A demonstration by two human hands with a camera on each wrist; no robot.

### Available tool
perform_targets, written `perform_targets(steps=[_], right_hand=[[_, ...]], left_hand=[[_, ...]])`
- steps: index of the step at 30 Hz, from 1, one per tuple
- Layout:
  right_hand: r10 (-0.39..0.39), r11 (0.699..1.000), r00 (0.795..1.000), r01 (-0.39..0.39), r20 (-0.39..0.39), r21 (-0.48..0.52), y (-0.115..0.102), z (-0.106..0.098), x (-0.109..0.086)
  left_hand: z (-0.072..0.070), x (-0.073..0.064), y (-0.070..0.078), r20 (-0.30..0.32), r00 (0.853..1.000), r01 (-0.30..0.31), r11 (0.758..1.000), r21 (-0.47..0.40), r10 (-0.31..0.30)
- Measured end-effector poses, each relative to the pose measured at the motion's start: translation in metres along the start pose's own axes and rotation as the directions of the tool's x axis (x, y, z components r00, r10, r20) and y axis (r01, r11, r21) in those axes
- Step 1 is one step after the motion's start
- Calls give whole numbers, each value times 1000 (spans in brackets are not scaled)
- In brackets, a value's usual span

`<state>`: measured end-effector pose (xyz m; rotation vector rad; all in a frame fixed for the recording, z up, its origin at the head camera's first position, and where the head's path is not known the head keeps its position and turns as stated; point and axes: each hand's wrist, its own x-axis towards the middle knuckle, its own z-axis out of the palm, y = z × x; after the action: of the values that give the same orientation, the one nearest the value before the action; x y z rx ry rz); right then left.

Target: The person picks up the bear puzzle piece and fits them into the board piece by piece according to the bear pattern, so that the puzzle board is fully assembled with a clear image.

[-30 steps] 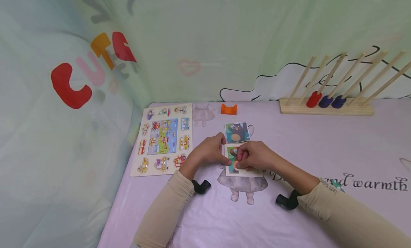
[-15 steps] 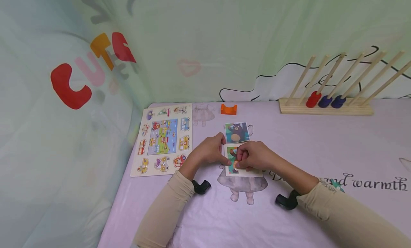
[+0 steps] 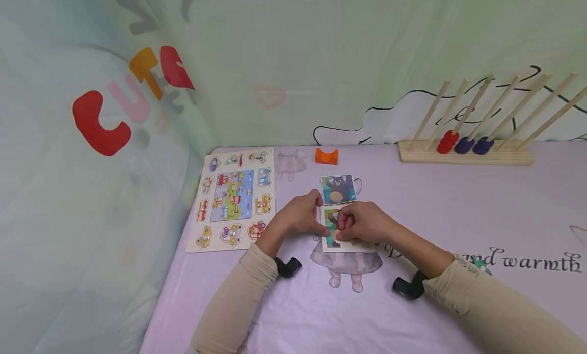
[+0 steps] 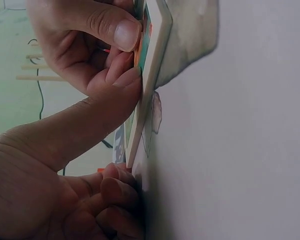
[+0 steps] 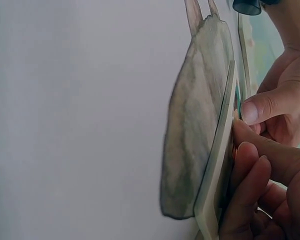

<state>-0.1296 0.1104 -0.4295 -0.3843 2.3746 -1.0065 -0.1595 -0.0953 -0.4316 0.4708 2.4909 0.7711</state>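
A small cream puzzle tray (image 3: 356,248) lies in front of me, with green bear-picture pieces (image 3: 331,216) along its left side. My left hand (image 3: 299,214) holds the tray at its left edge: the thumb presses on the face and the curled fingers sit by the far corner. My right hand (image 3: 369,222) covers the tray's right part, thumb and fingertips pinching a puzzle piece against it, mostly hidden by the fingers. In the left wrist view an orange bit of the piece (image 4: 138,49) shows beneath the right thumb. A bear picture card (image 3: 338,190) lies just beyond the tray.
On the left lies a wooden vehicle peg puzzle (image 3: 232,196). An orange block with a curved notch (image 3: 326,156) sits behind the card. A wooden rack (image 3: 465,156) with upright rods and red and blue beads stands at the back right. Black curved pieces show by both wrists.
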Motion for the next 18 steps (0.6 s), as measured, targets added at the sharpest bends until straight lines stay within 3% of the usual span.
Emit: perform_targets(steps=[10,18], right_hand=[[-28,996,1000,28,-9,-84,-1,-1,0],[-50,995,998,47,-29,-87,0,2,-1]], left_hand=[[1,0,1,-7,1000,-8,1000,11,8],[4,-1,5,-19,999,31,999,23,-30]])
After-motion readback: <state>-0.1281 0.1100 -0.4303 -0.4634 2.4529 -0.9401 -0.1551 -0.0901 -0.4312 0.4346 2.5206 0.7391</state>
